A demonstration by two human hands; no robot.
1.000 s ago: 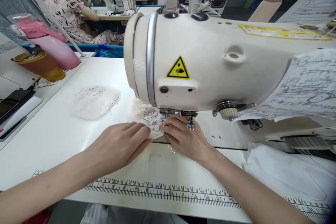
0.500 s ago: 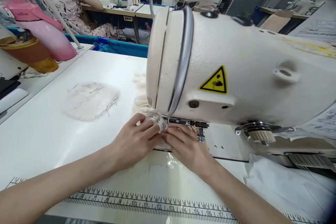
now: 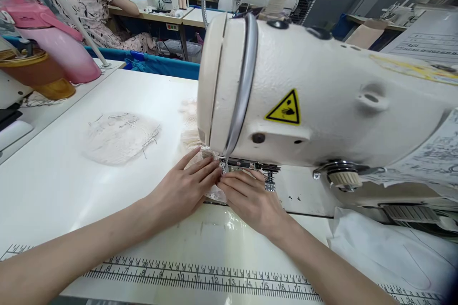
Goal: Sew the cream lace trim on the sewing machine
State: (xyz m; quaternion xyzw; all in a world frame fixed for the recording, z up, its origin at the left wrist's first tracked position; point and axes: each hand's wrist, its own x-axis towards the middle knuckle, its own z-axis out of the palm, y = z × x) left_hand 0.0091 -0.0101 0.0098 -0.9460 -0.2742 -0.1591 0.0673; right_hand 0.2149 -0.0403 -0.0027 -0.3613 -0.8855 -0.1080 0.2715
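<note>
A cream sewing machine (image 3: 322, 100) stands on the white table (image 3: 64, 186). Under its head lies a small piece of white lace (image 3: 216, 193). My left hand (image 3: 184, 188) rests flat on the lace, fingers stretched toward the needle area. My right hand (image 3: 250, 200) lies beside it, fingers flat and pressing the lace just in front of the presser foot (image 3: 269, 182). More cream lace (image 3: 189, 126) trails behind the machine head.
A round lace piece with loose threads (image 3: 119, 138) lies to the left. A pink bottle (image 3: 59, 43) and an amber cup (image 3: 39, 71) stand far left. White fabric (image 3: 393, 252) lies at right. A printed ruler (image 3: 200, 281) runs along the near edge. Another person sews in the background.
The view has swung left and closer to the machine head. Both hands have drawn together on the lace, with the left fingers moving up to the needle area.
</note>
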